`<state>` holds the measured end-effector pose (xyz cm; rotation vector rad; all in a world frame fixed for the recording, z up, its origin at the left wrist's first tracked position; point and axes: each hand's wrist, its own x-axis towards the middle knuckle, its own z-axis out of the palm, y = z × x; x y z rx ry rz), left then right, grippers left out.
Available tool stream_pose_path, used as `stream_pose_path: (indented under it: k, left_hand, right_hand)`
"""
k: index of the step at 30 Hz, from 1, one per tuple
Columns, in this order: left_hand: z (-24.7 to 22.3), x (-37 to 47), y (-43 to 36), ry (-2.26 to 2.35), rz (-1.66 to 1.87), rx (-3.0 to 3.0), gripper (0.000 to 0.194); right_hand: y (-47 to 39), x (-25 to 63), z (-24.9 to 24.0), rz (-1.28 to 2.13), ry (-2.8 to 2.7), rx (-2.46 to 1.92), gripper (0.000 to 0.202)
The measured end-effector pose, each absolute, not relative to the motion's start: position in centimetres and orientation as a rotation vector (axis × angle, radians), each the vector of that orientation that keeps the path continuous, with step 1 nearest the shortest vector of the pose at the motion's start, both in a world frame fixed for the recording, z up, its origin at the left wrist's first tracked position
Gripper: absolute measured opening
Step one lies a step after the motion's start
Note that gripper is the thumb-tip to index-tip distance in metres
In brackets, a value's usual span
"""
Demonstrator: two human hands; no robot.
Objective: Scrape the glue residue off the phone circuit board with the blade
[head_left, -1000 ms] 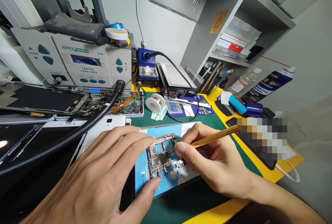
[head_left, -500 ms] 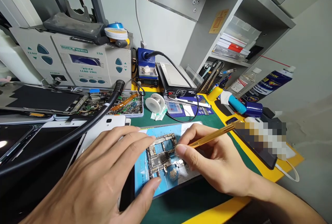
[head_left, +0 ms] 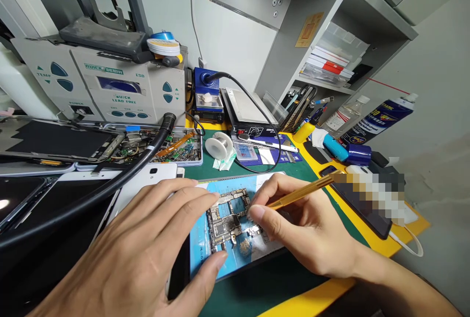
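A phone logic board lies on a blue and white printed sheet. My left hand arches over the sheet's left side, fingers stretched and thumb apart. Its index fingertip is at the board's upper left edge, and the thumb tip is just below the board. In my right hand, a slim gold pen-shaped tool is pinched between thumb and fingers. The tool slants up to the right. Its working tip is hidden behind the fingers at the board's right edge, so contact cannot be made out.
A hot air station stands at back left, its black hose crossing the left side. Behind the sheet are a solder spool and a white-handled brush. A phone and a spray can are at right.
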<state>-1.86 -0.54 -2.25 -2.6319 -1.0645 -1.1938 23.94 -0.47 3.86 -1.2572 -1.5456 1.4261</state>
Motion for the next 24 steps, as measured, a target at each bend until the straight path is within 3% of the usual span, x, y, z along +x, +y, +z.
stream_pose_path:
  k: [16,24]
  left_hand:
    - [-2.58,-1.95,-0.91,-1.095,-1.208,-2.644,0.039]
    - [-2.04,-1.64,-0.7,-1.151,-1.194,-2.694,0.038]
  right_hand:
    - [-0.18,23.67,3.36,1.391,-1.527,-1.163,0.036]
    - [-0.58,23.21,3.78,1.566,-1.506,-1.16,0.043]
